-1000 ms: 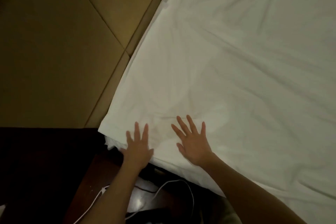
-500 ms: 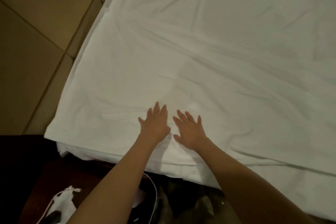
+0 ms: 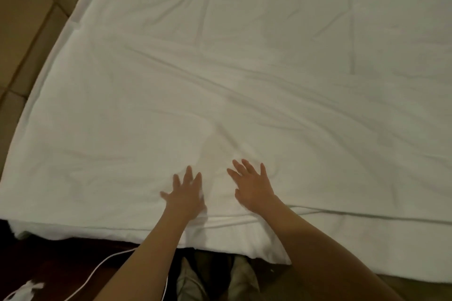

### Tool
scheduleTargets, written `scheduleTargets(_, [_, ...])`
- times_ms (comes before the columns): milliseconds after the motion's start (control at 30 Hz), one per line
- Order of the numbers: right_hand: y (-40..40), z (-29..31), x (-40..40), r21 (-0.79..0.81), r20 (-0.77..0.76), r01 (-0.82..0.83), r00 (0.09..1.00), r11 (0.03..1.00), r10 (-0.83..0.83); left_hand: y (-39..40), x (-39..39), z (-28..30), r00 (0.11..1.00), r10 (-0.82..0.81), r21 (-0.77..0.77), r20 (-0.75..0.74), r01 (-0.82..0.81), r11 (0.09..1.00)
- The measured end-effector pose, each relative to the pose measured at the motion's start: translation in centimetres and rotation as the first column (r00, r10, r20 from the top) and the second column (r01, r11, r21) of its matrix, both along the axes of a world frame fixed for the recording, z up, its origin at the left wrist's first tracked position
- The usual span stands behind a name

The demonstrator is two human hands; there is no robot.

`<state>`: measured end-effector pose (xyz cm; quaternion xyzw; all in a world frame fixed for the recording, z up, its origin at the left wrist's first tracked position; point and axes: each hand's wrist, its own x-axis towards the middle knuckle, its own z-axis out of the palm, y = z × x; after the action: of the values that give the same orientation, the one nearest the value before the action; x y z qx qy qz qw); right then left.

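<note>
A white sheet [image 3: 244,68] covers a bed and fills most of the view, with long creases running across it. My left hand [image 3: 187,194] lies flat on the sheet near its front edge, fingers spread and straight. My right hand [image 3: 253,186] lies flat a little to the right, fingers spread too. A strip of sheet shows between the two hands. Neither hand holds anything.
A tan padded wall or headboard [image 3: 27,19] runs along the sheet's left side. Below the bed's front edge the floor is dark, with a white cable [image 3: 102,264], a white crumpled object [image 3: 24,291] and my shoes [image 3: 217,278].
The view has shifted right along the bed, so the corner now lies far left. Both hands have slid over the sheet and now lie a little further apart than half a second ago.
</note>
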<state>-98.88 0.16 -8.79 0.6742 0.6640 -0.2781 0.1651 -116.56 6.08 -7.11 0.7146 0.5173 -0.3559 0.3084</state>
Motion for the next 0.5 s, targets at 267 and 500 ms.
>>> scheduleTargets(267, [1.1,0.4,6.4,-0.022,0.106,0.208,0.973,0.978,-0.205,2.4,1.2,-1.4,0.977,-0.144,-0.055,-0.154,0.137,0.989])
scheduleTargets(500, [0.7,0.1,9.0,-0.189,0.106,0.323,0.945,0.927,-0.308,5.0,3.4,-1.2,0.951,-0.243,-0.201,-0.191,0.205,0.958])
